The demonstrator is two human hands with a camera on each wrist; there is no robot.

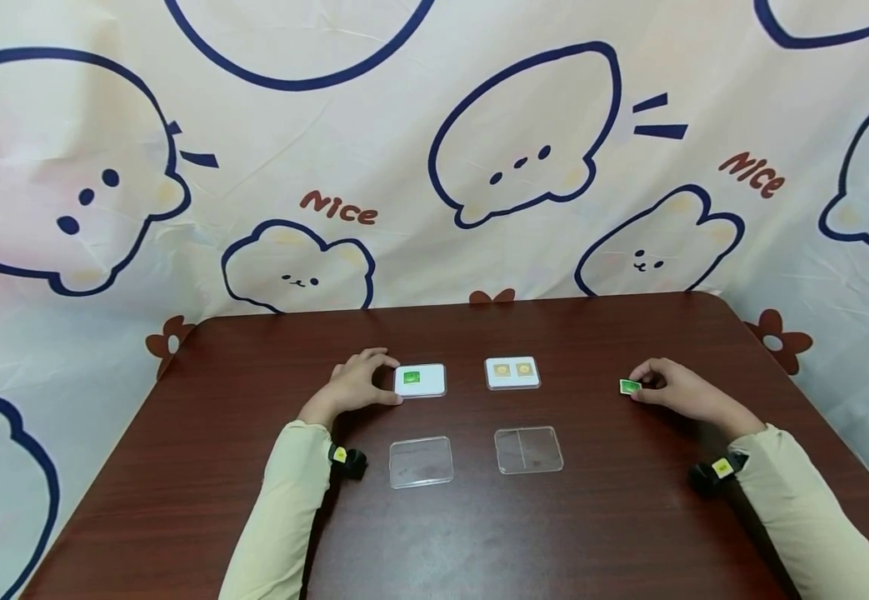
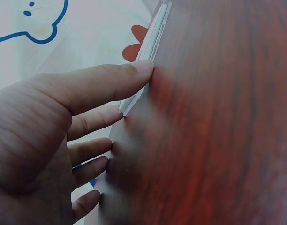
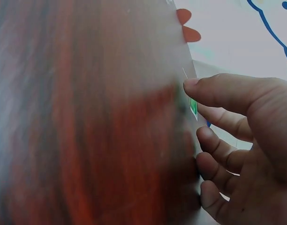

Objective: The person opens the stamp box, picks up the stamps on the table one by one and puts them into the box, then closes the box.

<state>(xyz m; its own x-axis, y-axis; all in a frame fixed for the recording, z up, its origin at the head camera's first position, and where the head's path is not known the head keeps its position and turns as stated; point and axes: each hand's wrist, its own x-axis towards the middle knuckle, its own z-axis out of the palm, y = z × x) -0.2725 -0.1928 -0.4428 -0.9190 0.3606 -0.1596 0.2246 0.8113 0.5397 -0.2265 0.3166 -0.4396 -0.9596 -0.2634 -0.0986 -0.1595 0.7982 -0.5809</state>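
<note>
My left hand [image 1: 359, 382] holds the left end of a shallow clear plastic case with a white inside [image 1: 431, 382], thumb at its near edge and index finger at the far one. A small green square [image 1: 412, 377] lies in that case, left of its middle. In the left wrist view the case [image 2: 155, 35] is seen edge-on beside the thumb. Out to the right, my right hand [image 1: 677, 392] pinches a small green card with a pale border [image 1: 630, 387] between thumb and index finger. The right wrist view shows only a sliver of this card [image 3: 193, 108] behind the thumb.
A second white case [image 1: 512, 384] with two yellowish squares stands right of the first. Two clear plastic lids lie nearer me, a left lid [image 1: 421, 462] and a right lid [image 1: 529, 451]. A printed cloth [image 1: 404, 267] hangs behind the brown table [image 1: 479, 542].
</note>
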